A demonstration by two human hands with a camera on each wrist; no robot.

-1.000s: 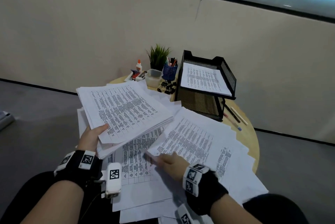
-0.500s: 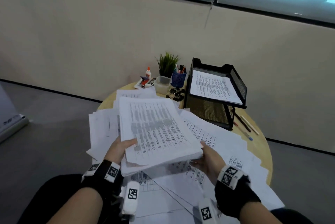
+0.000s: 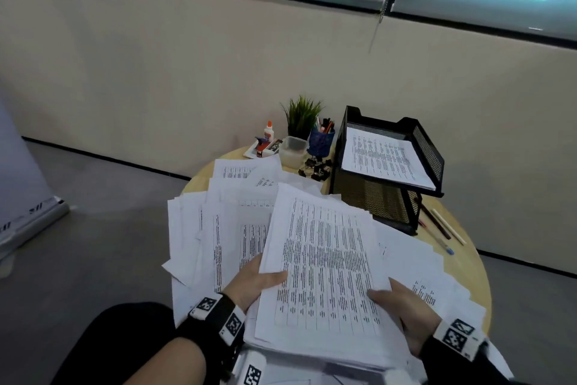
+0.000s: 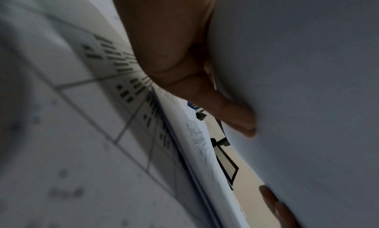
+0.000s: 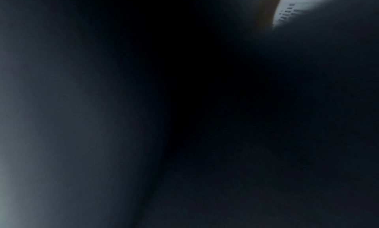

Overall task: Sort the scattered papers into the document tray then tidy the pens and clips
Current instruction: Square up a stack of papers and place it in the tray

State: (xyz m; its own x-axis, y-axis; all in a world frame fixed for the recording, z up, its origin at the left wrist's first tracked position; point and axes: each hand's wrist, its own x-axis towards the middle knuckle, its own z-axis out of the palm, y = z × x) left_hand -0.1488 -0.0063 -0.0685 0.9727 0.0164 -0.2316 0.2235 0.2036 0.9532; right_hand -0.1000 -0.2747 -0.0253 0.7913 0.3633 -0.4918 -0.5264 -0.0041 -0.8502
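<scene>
1. The stack of papers [image 3: 324,272] is now held from both sides. A second ago the left hand [image 3: 253,283] carried it alone while the right hand [image 3: 406,306] was picking at loose sheets on the desk [image 3: 462,263].
2. Left hand: thumb on top of the stack's left edge, fingers underneath (the left wrist view shows them flat against the underside). Right hand: thumb on top at the right edge, fingers hidden below; the right wrist view is nearly black, so nothing to confirm there.
3. The stack has swung from angled left to roughly square with the person, raised above the loose sheets [image 3: 231,228] still scattered on the desk.
4. My read: gathering has paused, the next step is squaring up and loading the tray [image 3: 434,153], far right on the desk, one sheet already in the top tier.
5. Pens [image 3: 437,228] beside the tray and clips [image 3: 315,167] near the cup are untouched, so the tidy step is pending.
</scene>
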